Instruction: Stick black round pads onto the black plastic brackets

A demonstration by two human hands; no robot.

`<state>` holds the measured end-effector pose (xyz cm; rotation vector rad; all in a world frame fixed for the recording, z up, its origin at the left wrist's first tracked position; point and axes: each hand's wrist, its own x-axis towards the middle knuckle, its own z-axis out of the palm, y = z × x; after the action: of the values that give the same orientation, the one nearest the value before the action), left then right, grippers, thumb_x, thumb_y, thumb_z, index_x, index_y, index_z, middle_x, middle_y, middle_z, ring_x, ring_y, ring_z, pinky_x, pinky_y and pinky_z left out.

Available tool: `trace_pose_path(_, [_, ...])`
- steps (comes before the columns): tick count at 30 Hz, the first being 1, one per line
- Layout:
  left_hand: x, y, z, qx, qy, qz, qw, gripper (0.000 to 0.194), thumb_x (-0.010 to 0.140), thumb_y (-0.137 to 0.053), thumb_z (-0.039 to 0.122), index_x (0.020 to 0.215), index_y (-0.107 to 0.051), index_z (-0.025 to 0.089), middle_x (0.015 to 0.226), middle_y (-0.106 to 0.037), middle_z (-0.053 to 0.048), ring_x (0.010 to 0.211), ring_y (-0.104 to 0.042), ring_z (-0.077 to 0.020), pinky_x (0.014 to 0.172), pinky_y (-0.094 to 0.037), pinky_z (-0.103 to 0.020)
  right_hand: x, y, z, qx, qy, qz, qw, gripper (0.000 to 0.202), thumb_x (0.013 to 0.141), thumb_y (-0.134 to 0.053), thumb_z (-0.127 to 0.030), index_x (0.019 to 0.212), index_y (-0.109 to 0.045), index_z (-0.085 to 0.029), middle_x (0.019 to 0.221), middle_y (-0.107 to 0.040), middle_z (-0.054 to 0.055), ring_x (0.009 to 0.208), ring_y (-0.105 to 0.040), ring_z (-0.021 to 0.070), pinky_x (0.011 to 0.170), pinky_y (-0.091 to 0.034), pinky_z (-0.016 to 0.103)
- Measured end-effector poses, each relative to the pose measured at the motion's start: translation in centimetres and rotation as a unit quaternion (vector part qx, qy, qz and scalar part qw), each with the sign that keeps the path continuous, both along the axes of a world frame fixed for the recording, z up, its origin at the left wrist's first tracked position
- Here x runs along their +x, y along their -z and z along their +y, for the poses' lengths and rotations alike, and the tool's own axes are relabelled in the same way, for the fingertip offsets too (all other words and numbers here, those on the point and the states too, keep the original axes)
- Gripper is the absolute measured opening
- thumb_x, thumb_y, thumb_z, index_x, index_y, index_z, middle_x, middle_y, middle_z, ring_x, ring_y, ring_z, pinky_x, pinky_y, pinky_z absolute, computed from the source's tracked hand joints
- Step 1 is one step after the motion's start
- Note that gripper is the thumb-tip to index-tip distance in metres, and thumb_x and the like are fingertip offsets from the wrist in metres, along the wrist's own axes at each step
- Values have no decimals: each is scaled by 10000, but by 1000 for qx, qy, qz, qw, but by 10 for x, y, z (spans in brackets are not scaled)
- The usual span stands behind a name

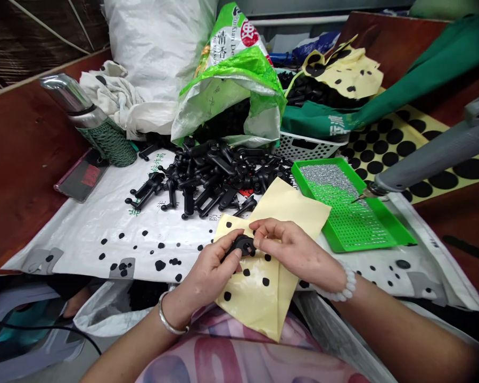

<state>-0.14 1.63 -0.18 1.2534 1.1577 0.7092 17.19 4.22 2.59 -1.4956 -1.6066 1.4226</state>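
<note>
Gripping black part [245, 245] in fingers of left hand [211, 270], above yellow sheets [247, 306] at near edge of table [104, 213]. Pinching against it with right hand [289, 247]; cannot tell on what.

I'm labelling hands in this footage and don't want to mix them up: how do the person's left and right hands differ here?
The left hand grips the black part, thumb laid against it, while the right hand has its fingertips gathered at that part's right edge. At the left hand's wrist sits a smooth metallic bangle; at the right hand's, a pale beaded bracelet. Both are ungloved and over the yellow sheet.
</note>
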Motion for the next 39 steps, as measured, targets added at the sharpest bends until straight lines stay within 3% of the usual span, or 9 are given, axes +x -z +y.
trace_pose_path(13, [1, 0, 0, 4, -34, -9, 999, 497, 822, -508, 307, 1280, -468, 119, 634, -578, 1, 566, -499, -108, 559, -399, -223, -9, -1, 1, 92, 13, -78, 993, 93, 674, -500, -205, 609, -558, -171, 969, -653, 64, 746, -585, 172, 635, -415, 264])
trace_pose_path(17, [-3, -1, 5, -47, -51, -52, 996, 499, 790, -502, 267, 1269, -477, 128, 671, -615, -16, 575, -519, -112, 539, -405, -217, -12, -4, 11, 80, -18, -81, 993, 98, 651, -475, -197, 595, -549, -168, 730, -641, 38, 583, -522, 131, 517, -380, 238])
trace_pose_path(20, [-8, 1, 8, -77, -61, -81, 992, 495, 763, -482, 223, 1249, -498, 133, 670, -636, -24, 594, -546, -123, 534, -414, -212, -15, -9, 20, 45, -46, -84, 994, 104, 640, -478, -196, 550, -524, -170, 520, -533, -9, 478, -452, 102, 444, -324, 219])
trace_pose_path(23, [-11, 5, 10, -85, -70, -103, 989, 470, 778, -464, 227, 1236, -506, 134, 740, -658, -50, 624, -567, -130, 531, -432, -211, -17, -12, 28, 36, -65, -87, 993, 140, 643, -494, -204, 513, -521, -163, 469, -485, -21, 457, -423, 91, 428, -306, 215])
trace_pose_path(26, [-12, 8, 11, -85, -76, -126, 986, 448, 809, -460, 272, 1232, -497, 129, 817, -664, -75, 645, -572, -132, 528, -442, -214, -16, -10, 34, 46, -68, -85, 993, 113, 643, -508, -199, 569, -578, -149, 506, -521, -12, 488, -449, 98, 450, -334, 215])
trace_pose_path(30, [-8, 6, 12, -67, -57, -110, 990, 503, 755, -570, 237, 1234, -479, 114, 736, -648, -47, 586, -545, -105, 509, -419, -194, -16, -3, 32, 65, -68, -110, 989, 127, 676, -491, -195, 644, -602, -144, 580, -582, 19, 541, -507, 129, 499, -383, 240])
trace_pose_path(33, [-4, 4, 14, -48, -61, -82, 994, 562, 722, -615, 229, 1242, -457, 85, 631, -612, -7, 525, -526, -96, 493, -411, -195, -19, -3, 15, 205, -55, -177, 961, 122, 715, -488, -161, 676, -602, -141, 807, -638, 86, 786, -567, 200, 738, -428, 345])
trace_pose_path(36, [-3, 6, 18, -48, -90, -93, 990, 558, 705, -632, 207, 1227, -466, 101, 577, -568, 42, 453, -479, -68, 457, -386, -180, -22, -12, -9, 353, -69, -178, 916, 167, 770, -459, -146, 676, -596, -127, 963, -612, 143, 992, -514, 261, 914, -331, 452])
trace_pose_path(39, [-6, 7, 21, -63, -123, -146, 980, 499, 713, -640, 207, 1180, -484, 124, 611, -589, 38, 453, -486, -60, 452, -387, -168, -19, -21, -22, 320, -68, -81, 941, 155, 767, -465, -125, 667, -583, -145, 961, -613, 117, 989, -530, 231, 909, -364, 411])
